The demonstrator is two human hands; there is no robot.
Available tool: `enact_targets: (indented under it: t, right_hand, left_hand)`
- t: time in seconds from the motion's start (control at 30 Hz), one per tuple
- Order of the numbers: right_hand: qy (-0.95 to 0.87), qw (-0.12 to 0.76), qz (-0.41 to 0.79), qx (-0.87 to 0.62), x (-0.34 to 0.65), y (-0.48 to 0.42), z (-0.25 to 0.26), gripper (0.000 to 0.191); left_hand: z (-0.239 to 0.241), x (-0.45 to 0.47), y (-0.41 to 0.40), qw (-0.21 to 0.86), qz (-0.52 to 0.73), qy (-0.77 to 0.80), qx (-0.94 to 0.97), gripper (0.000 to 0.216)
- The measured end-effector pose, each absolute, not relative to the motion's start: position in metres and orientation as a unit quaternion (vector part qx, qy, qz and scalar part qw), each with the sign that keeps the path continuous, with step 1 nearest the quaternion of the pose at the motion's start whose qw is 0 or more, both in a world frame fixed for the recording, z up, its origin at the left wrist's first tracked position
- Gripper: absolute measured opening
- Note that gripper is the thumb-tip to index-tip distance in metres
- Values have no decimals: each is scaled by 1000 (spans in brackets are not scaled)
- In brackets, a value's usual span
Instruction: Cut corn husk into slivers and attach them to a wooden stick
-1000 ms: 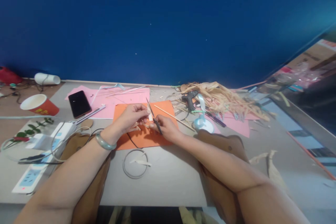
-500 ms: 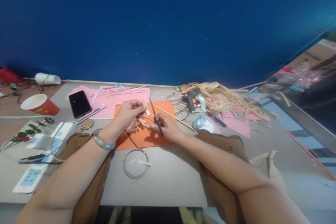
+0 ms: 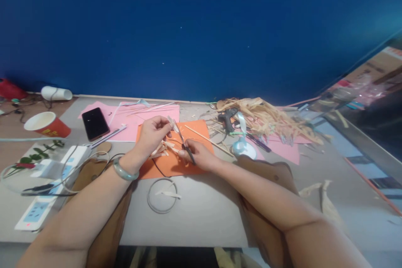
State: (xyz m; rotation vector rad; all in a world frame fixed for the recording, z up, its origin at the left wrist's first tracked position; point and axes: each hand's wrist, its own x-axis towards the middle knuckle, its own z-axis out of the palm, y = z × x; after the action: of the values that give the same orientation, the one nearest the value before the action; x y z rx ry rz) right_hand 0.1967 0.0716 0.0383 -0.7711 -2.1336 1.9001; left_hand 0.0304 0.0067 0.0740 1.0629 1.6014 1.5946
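Observation:
My left hand (image 3: pixel 153 135) is closed in a pinch on a pale straw strip (image 3: pixel 172 123) held above an orange paper sheet (image 3: pixel 198 130). A green bangle (image 3: pixel 124 171) circles that wrist. My right hand (image 3: pixel 199 155) grips small dark-handled scissors (image 3: pixel 184 144), whose blades point up toward the strip. Several cut straw pieces (image 3: pixel 161 149) lie on the orange sheet beneath my left hand. A thin wooden stick (image 3: pixel 207 140) lies slantwise just right of the scissors.
A black phone (image 3: pixel 95 123) rests on pink paper (image 3: pixel 132 118). A red cup (image 3: pixel 47 124), power strip (image 3: pixel 47 192) and cables sit left. A wire ring (image 3: pixel 162 195) lies near the front. A glue gun (image 3: pixel 228 119), ribbon roll (image 3: pixel 243 148) and straw heap (image 3: pixel 266 119) are right.
My left hand has lifted the strip slightly up and right. The scissors have tilted so their blades now meet the strip. More cut pieces lie under my left hand than a second ago.

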Motion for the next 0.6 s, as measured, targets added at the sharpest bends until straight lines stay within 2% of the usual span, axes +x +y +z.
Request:
enact_targets:
  t: [0.6]
  right_hand:
    - [-740,106,609,-264,197,74,36,42]
  left_hand:
    - [73,31,7,327,607,606,397,20]
